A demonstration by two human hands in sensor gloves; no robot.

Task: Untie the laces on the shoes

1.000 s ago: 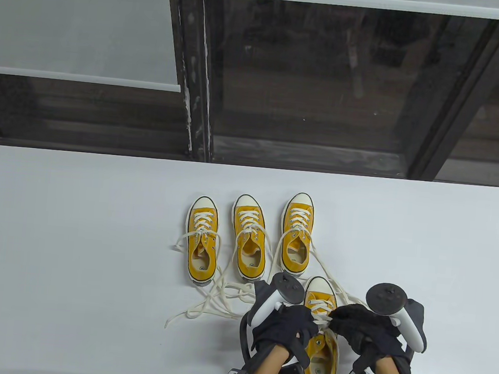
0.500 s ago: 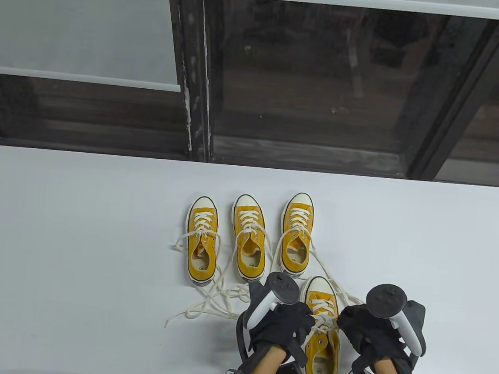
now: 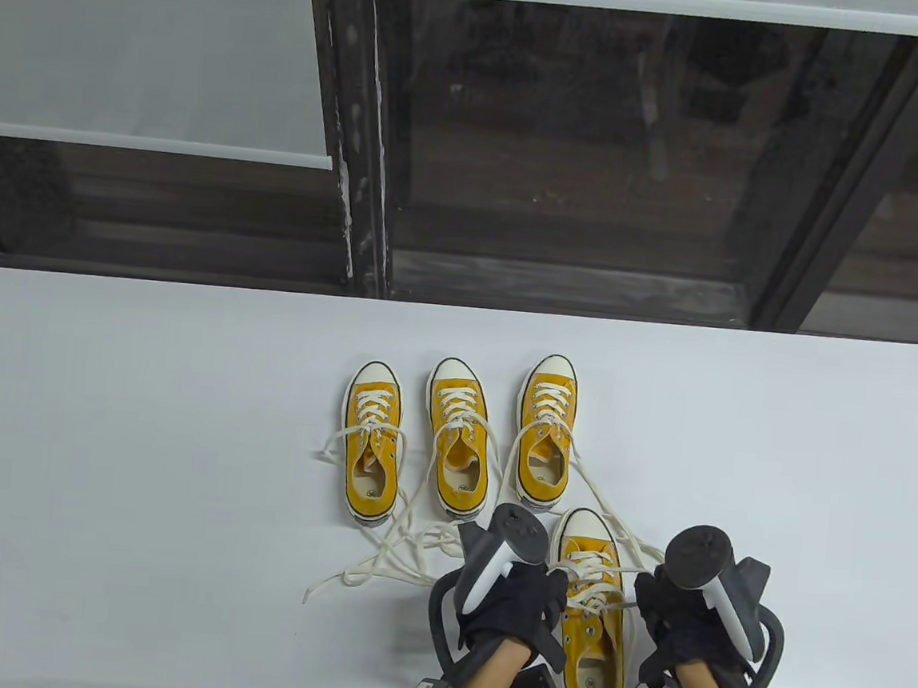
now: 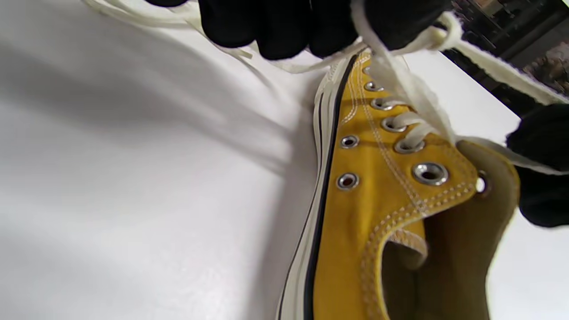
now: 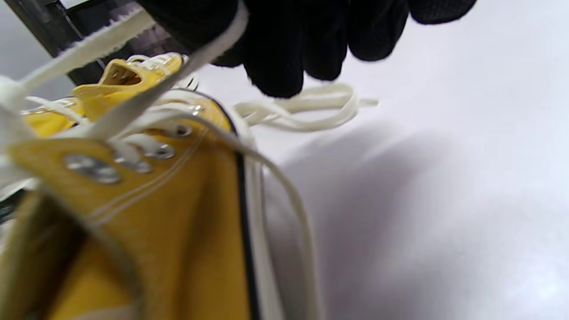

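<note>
A yellow canvas shoe [image 3: 592, 637] with cream laces [image 3: 595, 579] lies at the table's front, between my hands. My left hand [image 3: 521, 602] is at its left side and pinches a lace strand; the left wrist view shows the fingers [image 4: 284, 26] closed on the lace [image 4: 400, 80] above the eyelets. My right hand [image 3: 680, 620] is at the shoe's right side and grips another strand, pulled taut across the shoe; the right wrist view shows the lace [image 5: 146, 95] running under its fingers [image 5: 289, 49]. A small knot still shows where the strands meet.
Three more yellow shoes [image 3: 372, 441] [image 3: 458, 444] [image 3: 546, 432] stand in a row behind, toes away from me. Their loose laces [image 3: 393, 551] trail over the white table [image 3: 136, 452] to the left of my left hand.
My hands have moved apart, the right one to the right and the left one slightly left. The lace strands between them are now stretched wider across the near shoe.
</note>
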